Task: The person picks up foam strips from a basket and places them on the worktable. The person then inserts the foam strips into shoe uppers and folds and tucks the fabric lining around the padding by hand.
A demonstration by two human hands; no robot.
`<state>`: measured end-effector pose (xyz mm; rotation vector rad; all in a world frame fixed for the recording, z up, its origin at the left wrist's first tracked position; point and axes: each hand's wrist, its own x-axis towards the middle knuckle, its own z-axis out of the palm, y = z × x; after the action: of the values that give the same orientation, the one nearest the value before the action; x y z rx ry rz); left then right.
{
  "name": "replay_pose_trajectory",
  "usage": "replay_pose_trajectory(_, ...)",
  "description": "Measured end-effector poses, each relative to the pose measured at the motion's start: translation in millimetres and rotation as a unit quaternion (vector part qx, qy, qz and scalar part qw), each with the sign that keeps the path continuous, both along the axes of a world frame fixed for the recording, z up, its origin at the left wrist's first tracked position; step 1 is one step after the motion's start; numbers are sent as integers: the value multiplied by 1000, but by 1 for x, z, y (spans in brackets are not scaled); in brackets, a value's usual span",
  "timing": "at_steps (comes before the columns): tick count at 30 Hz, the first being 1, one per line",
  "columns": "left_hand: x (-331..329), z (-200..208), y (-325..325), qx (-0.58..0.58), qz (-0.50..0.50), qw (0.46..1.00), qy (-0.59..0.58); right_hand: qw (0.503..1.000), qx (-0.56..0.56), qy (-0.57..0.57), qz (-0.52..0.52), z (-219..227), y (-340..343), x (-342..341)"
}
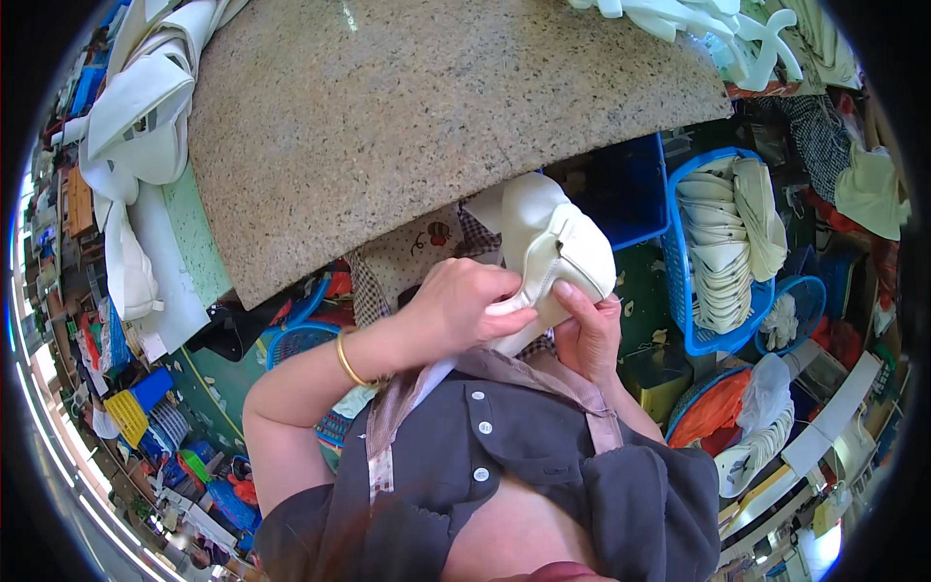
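In front of my chest, just off the near edge of the stone tabletop, I hold a cream-white shoe upper (572, 244) in both hands. A seam and what looks like a zipper run along it beside a small dark gap. My left hand (475, 299) pinches its left edge between thumb and fingers, a gold bangle on the wrist. My right hand (590, 328) grips the lower right part, thumb pressed on the outside and the fingers mostly hidden behind. A checked, printed apron (417, 247) lies below the upper.
The speckled stone tabletop (436, 97) spreads ahead. White uppers pile up at its left (141, 107), and white curved pieces (679, 19) lie at the far right. A blue basket (687, 291) of stacked white uppers stands at right, beside a dark blue bin (621, 199). Scraps litter the green floor.
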<state>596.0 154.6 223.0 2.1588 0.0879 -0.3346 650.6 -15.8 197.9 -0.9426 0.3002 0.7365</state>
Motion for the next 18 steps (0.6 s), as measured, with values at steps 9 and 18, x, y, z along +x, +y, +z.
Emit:
replay_pose_trajectory(9, 6, 8, 1, 6, 35, 996, -81, 996, -6, -90, 2, -10, 3, -5)
replay_pose_trajectory(18, -10, -1, 9, -140, -62, 988, -19, 941, 167, 286, 64, -10, -8, 11)
